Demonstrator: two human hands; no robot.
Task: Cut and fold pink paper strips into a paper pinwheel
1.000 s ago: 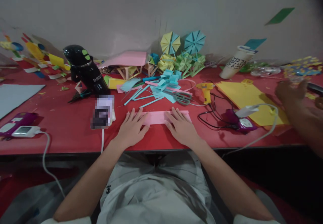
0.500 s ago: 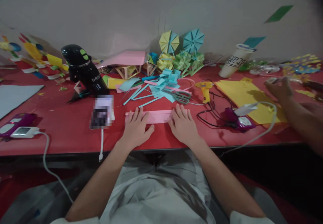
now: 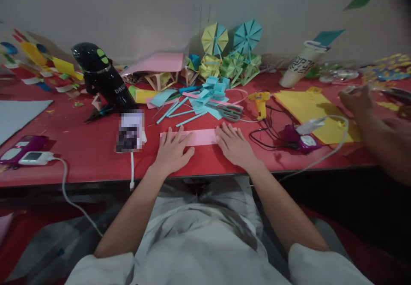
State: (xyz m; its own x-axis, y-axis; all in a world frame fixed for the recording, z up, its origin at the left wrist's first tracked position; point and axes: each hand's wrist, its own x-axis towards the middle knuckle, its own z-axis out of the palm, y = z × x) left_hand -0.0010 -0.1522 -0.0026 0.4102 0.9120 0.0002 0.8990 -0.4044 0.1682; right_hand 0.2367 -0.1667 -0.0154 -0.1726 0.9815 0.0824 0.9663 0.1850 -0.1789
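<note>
A narrow strip of pink paper [image 3: 204, 137] lies flat on the red tabletop [image 3: 205, 161] near its front edge. Across its left end rests my left hand [image 3: 172, 148], fingers spread and pointing away from me. My right hand [image 3: 233, 144] lies on the right end in the same way, palm down and open. Between the two hands the middle of the strip shows; its ends are partly hidden under my fingers. Just beyond are grey-handled scissors [image 3: 230, 112], rolled blue paper sticks [image 3: 188, 114] and a pile of folded blue paper [image 3: 212, 98].
A yellow glue gun [image 3: 259, 103] with a black cord stands right of the scissors. Yellow sheets [image 3: 316, 113], a purple power socket [image 3: 303, 141] and another person's hand [image 3: 358, 100] are further right. A black bottle [image 3: 107, 79] and a phone [image 3: 131, 130] stand left.
The whole view has tilted, so the table sits higher in the picture. The narrow fold line along the strip's top no longer shows; both hands stay flat on the paper.
</note>
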